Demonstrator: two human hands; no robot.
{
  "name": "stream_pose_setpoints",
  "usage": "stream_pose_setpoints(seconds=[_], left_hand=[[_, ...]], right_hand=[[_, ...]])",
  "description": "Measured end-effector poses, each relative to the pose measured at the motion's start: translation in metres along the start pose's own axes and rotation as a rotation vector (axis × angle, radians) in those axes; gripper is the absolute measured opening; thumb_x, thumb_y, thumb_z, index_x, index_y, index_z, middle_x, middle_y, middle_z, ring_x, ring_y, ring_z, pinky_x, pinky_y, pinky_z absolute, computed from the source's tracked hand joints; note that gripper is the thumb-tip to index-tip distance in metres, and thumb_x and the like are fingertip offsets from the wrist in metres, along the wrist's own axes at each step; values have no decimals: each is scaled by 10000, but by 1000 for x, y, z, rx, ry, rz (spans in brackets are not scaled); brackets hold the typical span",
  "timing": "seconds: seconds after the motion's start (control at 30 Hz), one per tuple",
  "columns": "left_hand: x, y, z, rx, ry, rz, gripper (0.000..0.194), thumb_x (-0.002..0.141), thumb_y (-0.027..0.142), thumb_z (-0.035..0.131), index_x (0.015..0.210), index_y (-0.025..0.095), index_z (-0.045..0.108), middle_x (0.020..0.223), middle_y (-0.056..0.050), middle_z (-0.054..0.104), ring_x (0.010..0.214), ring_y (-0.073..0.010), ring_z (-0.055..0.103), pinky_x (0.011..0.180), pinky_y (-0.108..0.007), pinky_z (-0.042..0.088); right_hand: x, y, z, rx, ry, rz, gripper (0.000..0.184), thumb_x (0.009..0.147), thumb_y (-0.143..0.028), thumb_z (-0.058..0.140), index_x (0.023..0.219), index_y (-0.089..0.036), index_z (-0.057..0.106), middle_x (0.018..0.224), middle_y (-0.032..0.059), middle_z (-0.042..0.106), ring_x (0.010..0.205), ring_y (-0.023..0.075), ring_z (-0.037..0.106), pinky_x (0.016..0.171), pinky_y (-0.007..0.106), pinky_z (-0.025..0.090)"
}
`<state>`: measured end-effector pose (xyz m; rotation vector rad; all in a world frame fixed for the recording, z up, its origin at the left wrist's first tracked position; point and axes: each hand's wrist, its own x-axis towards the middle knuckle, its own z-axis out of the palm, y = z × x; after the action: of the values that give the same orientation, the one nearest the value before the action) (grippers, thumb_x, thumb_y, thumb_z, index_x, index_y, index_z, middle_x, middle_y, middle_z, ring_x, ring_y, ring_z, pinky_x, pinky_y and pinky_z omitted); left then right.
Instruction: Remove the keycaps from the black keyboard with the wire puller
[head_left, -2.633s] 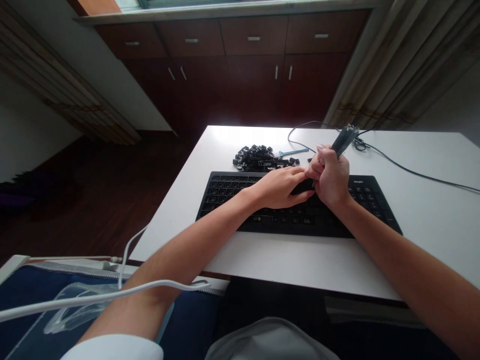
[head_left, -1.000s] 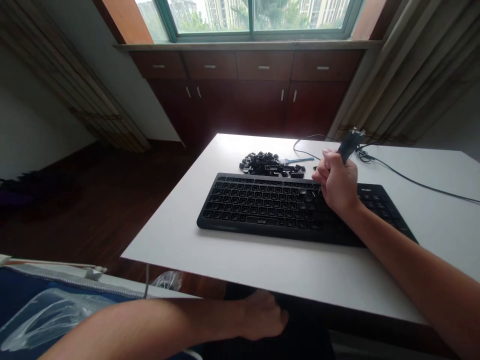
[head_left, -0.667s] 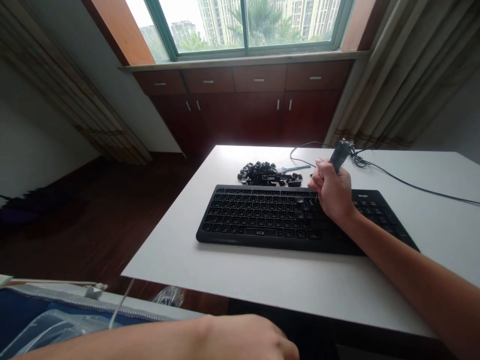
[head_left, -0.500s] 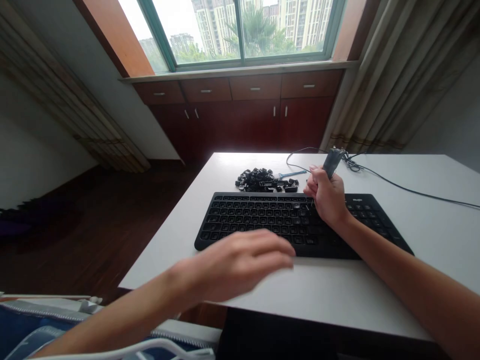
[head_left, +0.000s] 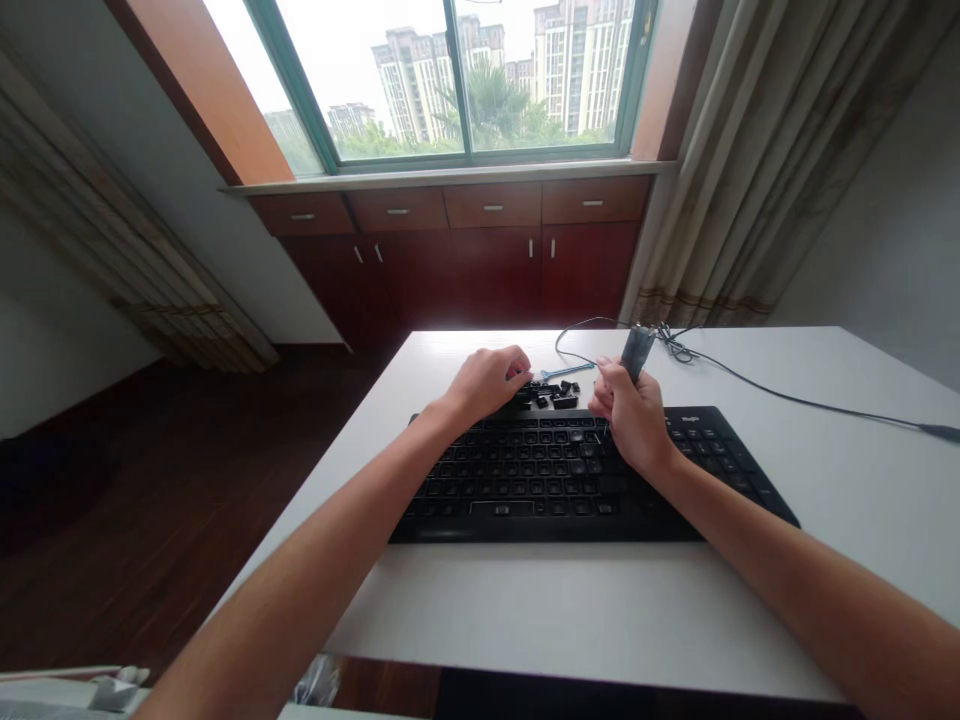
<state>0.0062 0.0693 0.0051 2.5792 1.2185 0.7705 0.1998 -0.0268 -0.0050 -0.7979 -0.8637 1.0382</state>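
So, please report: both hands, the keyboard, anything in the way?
Left hand at keycap pile. Right hand gripping dark-handled tool. Keyboard: many caps off; both forearms hide parts.

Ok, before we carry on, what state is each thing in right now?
keyboard: flat, left key sockets bare
loose keycaps: heaped behind it, partly hidden
left hand: fingers curled at the heap, grip unclear
right hand: closed around tool
dark-handled tool: held tilted
blue-handled tool: lying down
cable: partly bunched
drawers: shut
cabinet doors: shut
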Motion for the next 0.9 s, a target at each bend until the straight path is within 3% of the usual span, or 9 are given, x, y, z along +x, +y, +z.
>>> stream_pose_setpoints(seconds=[0.17, 0.27, 0.37, 0.6, 0.9], left_hand=[[-19, 29, -2, 18, -22, 96, 220, 1002, 384, 580, 1022, 206, 707, 1024, -58, 748, 905, -225, 699, 842, -374, 541], [-42, 54, -2, 18, -103, 285, 329, 1024, 467, 540, 1148, 189, 665, 1135, -85, 728, 1052, -253, 677, 941, -398, 541], [-56, 67, 2, 16, -140, 381, 383, 1031, 477, 524, 1207, 160, 647, 1167, -107, 723, 1095, -265, 665, 990, -412, 539], [-59, 59, 6, -37, -123, 386, 260, 1005, 333, 561, 1170, 173, 682, 1201, -75, 721, 1099, -250, 652, 1000, -418, 546], [-60, 55, 20, -103, -34, 332, 214, 1008, 353, 606, 1086, 236, 767, 1168, -54, 729, 1043, -231, 650, 952, -412, 563]], right_hand=[[0, 0, 2, 22, 3, 2, 375, 907, -281, 683, 657, -215, 411, 515, -96, 330, 459, 65, 248, 436, 218, 253], [0, 1, 2, 38, -12, -26, 399, 925, -285, 669, 640, -214, 399, 516, -91, 327, 456, 67, 260, 442, 228, 256], [-2, 1, 3, 45, -30, -56, 423, 935, -293, 663, 622, -212, 391, 520, -87, 320, 454, 71, 266, 449, 238, 264], [-7, -4, 5, 13, -90, -80, 438, 956, -362, 657, 627, -213, 409, 549, -70, 352, 474, 90, 330, 492, 264, 331], [-5, 2, 1, -24, -174, -17, 442, 954, -454, 663, 671, -208, 429, 584, -64, 396, 497, 84, 393, 507, 255, 339]])
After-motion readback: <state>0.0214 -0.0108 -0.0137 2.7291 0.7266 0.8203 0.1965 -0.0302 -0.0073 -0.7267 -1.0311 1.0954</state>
